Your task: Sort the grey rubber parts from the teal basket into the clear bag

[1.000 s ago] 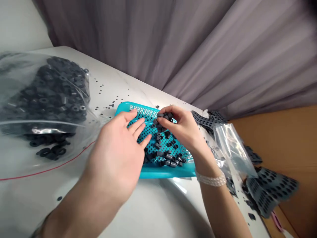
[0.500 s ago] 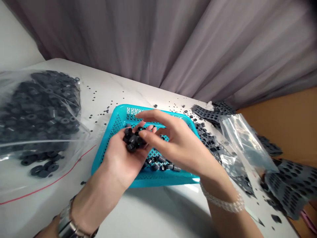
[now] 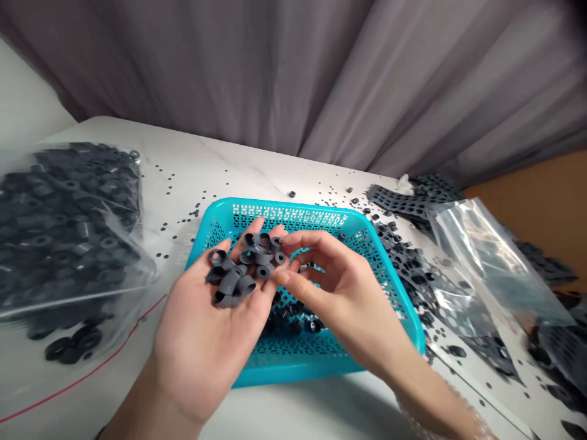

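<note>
My left hand is turned palm up over the near left part of a turquoise perforated basket. A pile of small dark grey rubber rings rests on its palm and fingers. My right hand is beside it over the basket's middle, fingers curled, thumb and forefinger tips touching the rings at the pile's right edge. More grey rings lie on the basket floor beneath both hands, partly hidden.
A large clear zip bag full of dark rings lies on the white table at the left. Punched grey rubber sheets and a clear plastic bag lie at the right. Tiny black punch-outs dot the table. A grey curtain hangs behind.
My left hand turned palm up and now carries a pile of rings. My right hand moved from the basket's far side to the pile. The view shifted, so the basket appears nearer.
</note>
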